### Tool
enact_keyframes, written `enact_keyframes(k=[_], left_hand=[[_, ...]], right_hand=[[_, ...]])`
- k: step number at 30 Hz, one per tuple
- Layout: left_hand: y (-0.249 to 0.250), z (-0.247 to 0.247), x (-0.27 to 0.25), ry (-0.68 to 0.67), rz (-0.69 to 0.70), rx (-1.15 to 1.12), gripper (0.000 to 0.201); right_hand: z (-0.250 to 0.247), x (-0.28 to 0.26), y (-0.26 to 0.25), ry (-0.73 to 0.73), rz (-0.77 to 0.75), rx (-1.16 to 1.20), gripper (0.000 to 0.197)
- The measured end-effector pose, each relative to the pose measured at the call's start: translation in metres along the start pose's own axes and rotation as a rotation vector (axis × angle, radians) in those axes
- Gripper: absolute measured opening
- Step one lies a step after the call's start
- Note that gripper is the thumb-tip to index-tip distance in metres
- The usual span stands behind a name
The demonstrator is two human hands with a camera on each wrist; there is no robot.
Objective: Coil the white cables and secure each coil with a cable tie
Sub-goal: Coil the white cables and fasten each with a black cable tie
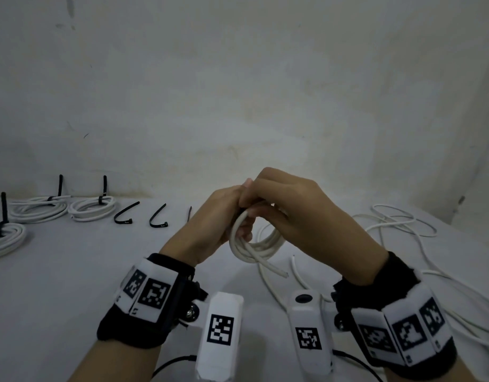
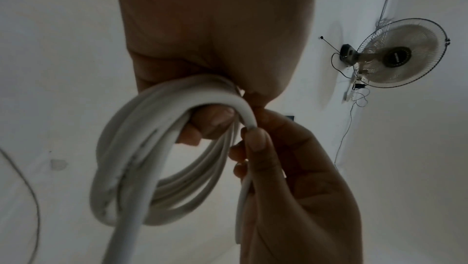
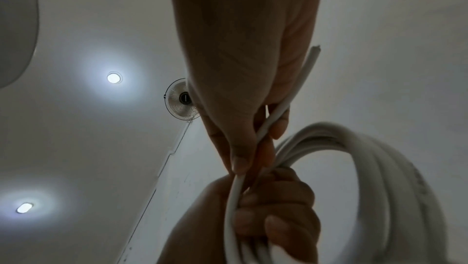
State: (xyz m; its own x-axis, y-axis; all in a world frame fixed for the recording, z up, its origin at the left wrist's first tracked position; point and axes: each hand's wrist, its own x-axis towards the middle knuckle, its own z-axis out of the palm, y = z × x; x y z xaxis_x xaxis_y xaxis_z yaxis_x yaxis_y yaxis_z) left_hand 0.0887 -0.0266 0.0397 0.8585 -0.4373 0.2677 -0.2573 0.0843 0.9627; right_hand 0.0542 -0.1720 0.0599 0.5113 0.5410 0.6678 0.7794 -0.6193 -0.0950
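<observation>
Your white cable coil [image 1: 254,244] hangs above the table [image 1: 72,271], a round bundle of several loops, with 1 cut end poking out toward you. Your left hand [image 1: 210,224] grips the top of the coil, fingers curled through the loops. Your right hand [image 1: 298,213] pinches a single strand of it between thumb and fingers, just beside your left. To the left lie 3 tied coils [image 1: 91,209] with black ties, then 2 loose cable ties [image 1: 126,215]. Loose white cables [image 1: 403,224] sprawl on the right.
</observation>
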Motion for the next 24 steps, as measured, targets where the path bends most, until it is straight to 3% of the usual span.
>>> enact_keyframes(k=[5,12,16,21,24], left_hand=[[0.001,-0.005,-0.001,-0.089,-0.089,-0.087,0.052],[-0.003,0.003,0.002,-0.105,-0.074,-0.162,0.047],[-0.004,0.006,0.002,-0.092,-0.052,-0.205,0.048],[-0.003,0.006,0.000,-0.032,0.026,-0.070,0.029],[-0.005,0.006,0.001,0.050,0.032,-0.007,0.028]], right_hand=[[-0.004,0.000,0.004,0.087,0.008,-0.013,0.009],[-0.002,0.001,0.011,0.151,0.030,0.005,0.005],[0.002,0.001,0.015,0.181,0.059,-0.014,0.004],[0.004,0.002,0.013,0.165,0.115,-0.011,0.006],[-0.006,0.000,0.011,0.105,0.202,-0.044,0.005]])
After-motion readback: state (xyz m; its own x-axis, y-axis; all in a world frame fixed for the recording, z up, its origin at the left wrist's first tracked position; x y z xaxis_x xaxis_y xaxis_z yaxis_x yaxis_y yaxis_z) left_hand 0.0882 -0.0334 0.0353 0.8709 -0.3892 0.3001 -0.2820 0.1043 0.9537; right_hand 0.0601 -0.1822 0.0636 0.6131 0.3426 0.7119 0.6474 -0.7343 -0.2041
